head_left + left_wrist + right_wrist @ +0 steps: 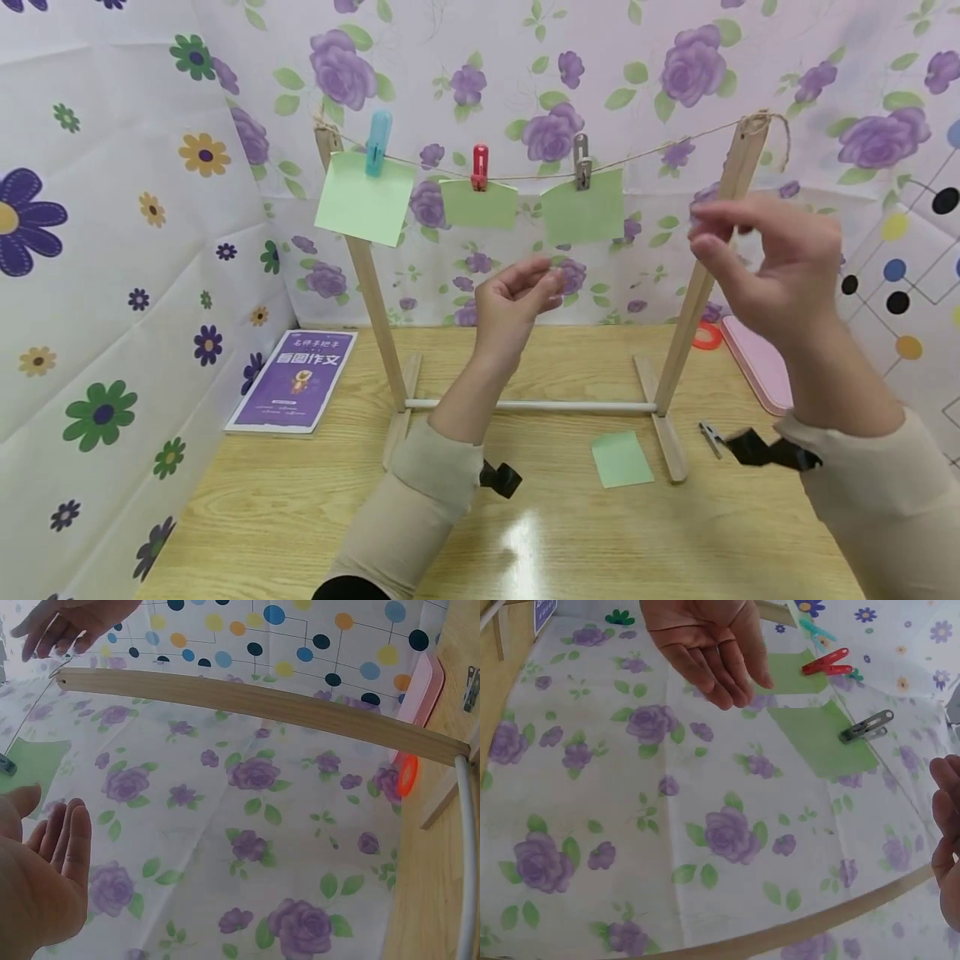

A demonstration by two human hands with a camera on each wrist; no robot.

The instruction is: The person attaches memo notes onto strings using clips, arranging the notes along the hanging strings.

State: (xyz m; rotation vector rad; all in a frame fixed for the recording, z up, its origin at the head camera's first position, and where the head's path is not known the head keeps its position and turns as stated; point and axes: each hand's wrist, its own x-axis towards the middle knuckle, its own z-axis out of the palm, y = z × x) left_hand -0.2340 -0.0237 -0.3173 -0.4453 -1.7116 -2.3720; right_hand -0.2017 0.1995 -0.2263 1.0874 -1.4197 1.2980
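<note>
My left hand (516,307) is raised below the twine (645,153), its fingers loosely bent and holding nothing. Beside the right wooden post (742,162), my right hand (787,267) hovers with thumb and fingers apart and nothing between them. Three green paper notes hang from the line. A blue clothespin (378,142) grips the left note (365,200), a red clothespin (480,168) the middle note (480,207), and a grey clothespin (582,162) the right note (585,212). On the table lie another green note (622,459) and a grey clothespin (710,439).
A white rod (577,406) joins the feet of the wooden stand. At the left lies a purple book (296,379). A pink case (757,362) and a red ring (707,336) are behind the right post. Flowered cloth (465,50) covers the back.
</note>
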